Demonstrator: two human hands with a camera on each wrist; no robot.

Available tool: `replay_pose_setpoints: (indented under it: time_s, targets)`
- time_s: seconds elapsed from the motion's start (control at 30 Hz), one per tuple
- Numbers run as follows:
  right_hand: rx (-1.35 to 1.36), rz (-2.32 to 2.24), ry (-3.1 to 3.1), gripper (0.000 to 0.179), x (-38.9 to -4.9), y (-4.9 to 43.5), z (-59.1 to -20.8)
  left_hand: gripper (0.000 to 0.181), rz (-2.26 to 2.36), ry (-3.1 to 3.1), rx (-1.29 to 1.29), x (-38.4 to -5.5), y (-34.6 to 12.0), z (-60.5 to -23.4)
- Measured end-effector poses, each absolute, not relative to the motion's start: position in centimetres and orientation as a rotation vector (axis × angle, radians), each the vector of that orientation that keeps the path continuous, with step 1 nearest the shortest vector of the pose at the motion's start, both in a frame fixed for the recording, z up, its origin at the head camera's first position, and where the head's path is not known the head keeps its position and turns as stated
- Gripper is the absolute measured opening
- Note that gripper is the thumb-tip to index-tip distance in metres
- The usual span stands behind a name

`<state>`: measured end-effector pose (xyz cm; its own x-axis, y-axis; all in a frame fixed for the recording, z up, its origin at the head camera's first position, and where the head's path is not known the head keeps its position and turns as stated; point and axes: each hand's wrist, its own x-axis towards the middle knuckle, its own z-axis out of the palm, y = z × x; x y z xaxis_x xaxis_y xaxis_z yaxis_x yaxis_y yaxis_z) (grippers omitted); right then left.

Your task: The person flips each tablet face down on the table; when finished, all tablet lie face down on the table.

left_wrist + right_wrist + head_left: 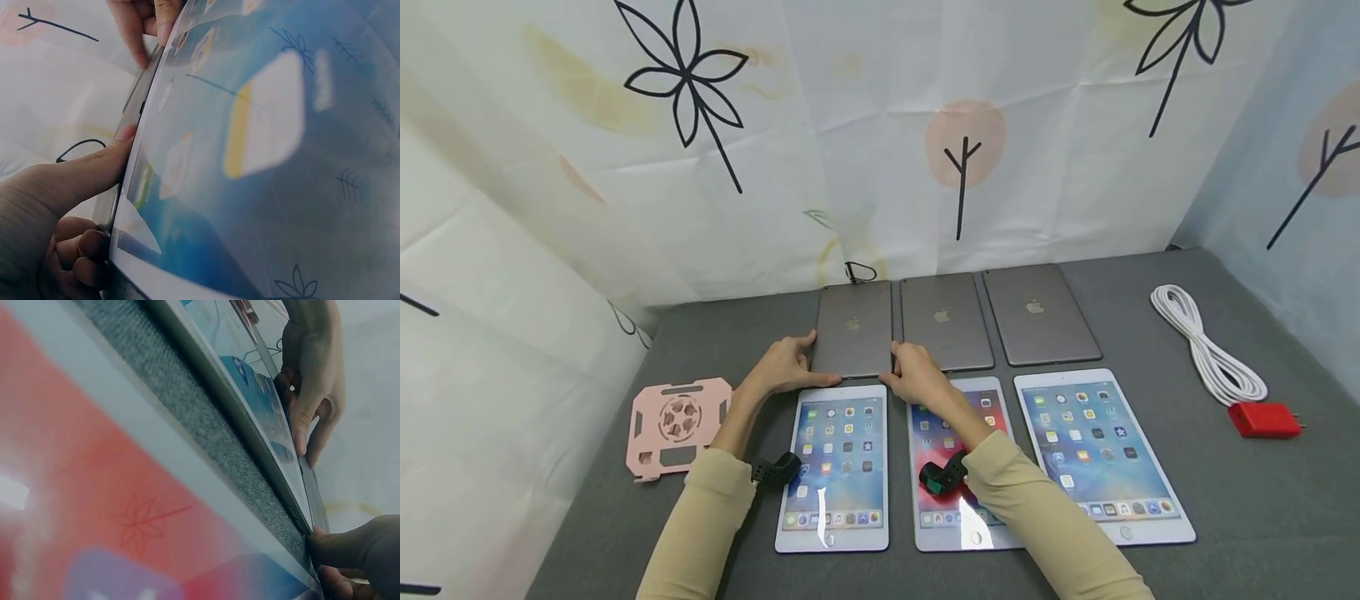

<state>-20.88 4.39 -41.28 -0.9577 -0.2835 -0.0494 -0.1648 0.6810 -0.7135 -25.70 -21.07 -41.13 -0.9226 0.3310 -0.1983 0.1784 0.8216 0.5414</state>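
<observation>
In the head view, a grey tablet [854, 329] lies face down at the left of the back row. At its near left corner is my left hand [780, 367], thumb along the near edge and fingers by the left side. My right hand [919, 377] grips the near right corner, its thumb also at the near edge. Just in front lies a white-framed tablet [838, 467] with its screen lit. The left wrist view shows both thumbs on the thin edge beyond this lit screen [262, 125]. The lower fingers of my right hand [369, 556] are partly hidden.
Two more grey tablets [946, 321] complete the back row. Lit tablets [1101, 454] stand in the front row, one under my right forearm. A pink slotted plate [677, 425] lies left; a white coiled cable [1208, 346] and red charger [1265, 419] lie right.
</observation>
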Motion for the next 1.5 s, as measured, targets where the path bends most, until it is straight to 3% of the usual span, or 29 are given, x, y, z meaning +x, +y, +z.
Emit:
replay_pose_setpoints:
  time_s: [0.97,1.23,1.5]
  targets:
    - [-0.687,-1.086,2.725,0.058,-19.0,6.7,-40.2,0.106,0.716,2.778,0.453,-24.4,-20.4,-40.7]
    - [-0.648,-0.966,2.774,0.061,-17.7,10.0,-38.9,0.086,0.834,2.872,0.553,-22.7,-17.4,-39.1]
    - [-0.666,-0.852,2.860,0.063,-16.7,14.1,-38.0,0.085,0.931,2.733,0.689,-20.9,-12.7,-38.3]
